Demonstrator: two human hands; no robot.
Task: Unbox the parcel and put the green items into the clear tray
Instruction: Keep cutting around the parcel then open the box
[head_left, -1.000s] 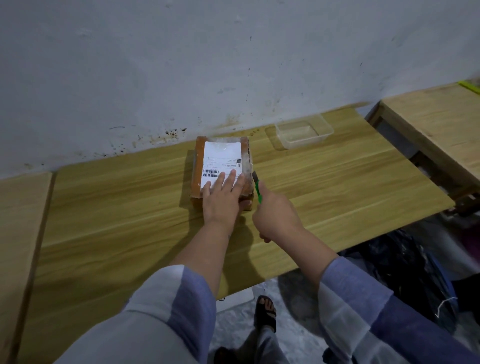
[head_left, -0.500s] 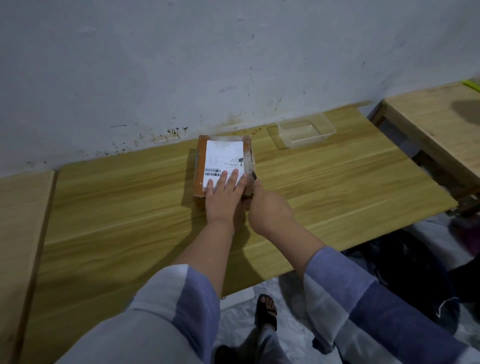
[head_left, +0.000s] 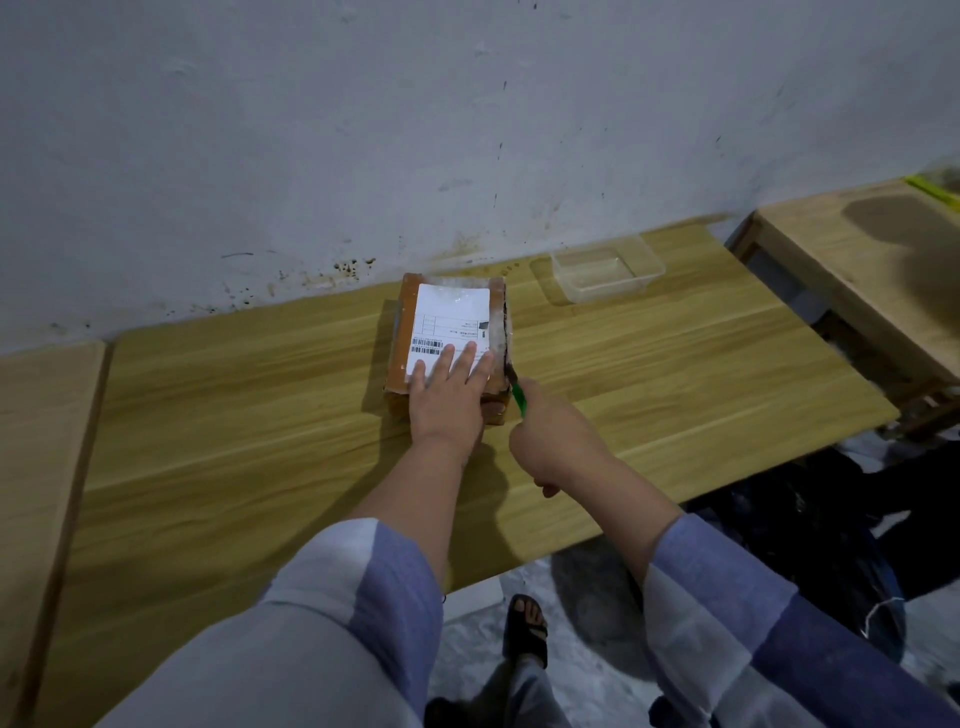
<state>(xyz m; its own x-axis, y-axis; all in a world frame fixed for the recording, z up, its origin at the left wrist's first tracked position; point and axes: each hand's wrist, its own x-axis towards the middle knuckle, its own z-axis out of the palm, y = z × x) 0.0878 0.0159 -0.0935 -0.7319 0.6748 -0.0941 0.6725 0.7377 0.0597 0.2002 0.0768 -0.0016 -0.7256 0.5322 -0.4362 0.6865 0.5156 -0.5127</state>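
Note:
A brown cardboard parcel (head_left: 448, 312) with a white shipping label and clear tape lies on the wooden table (head_left: 234, 405) near the wall. My left hand (head_left: 451, 400) rests flat on its near end, fingers spread over the label. My right hand (head_left: 556, 441) is closed around a green-handled cutter (head_left: 517, 392), whose dark blade touches the parcel's right edge, where a dark slit runs along the tape. The clear tray (head_left: 605, 273) stands empty to the right of the parcel, close to the wall. The parcel's contents are hidden.
The white wall runs just behind the parcel and tray. A second wooden table (head_left: 872, 249) stands at the right with a gap between. A dark bag (head_left: 810, 525) lies on the floor below the table's near right edge, beside my sandalled foot (head_left: 525, 631).
My right hand drew back from the parcel's near right corner, toward me and to the right, bringing the cutter's green handle into view again. My left hand stayed flat on the parcel.

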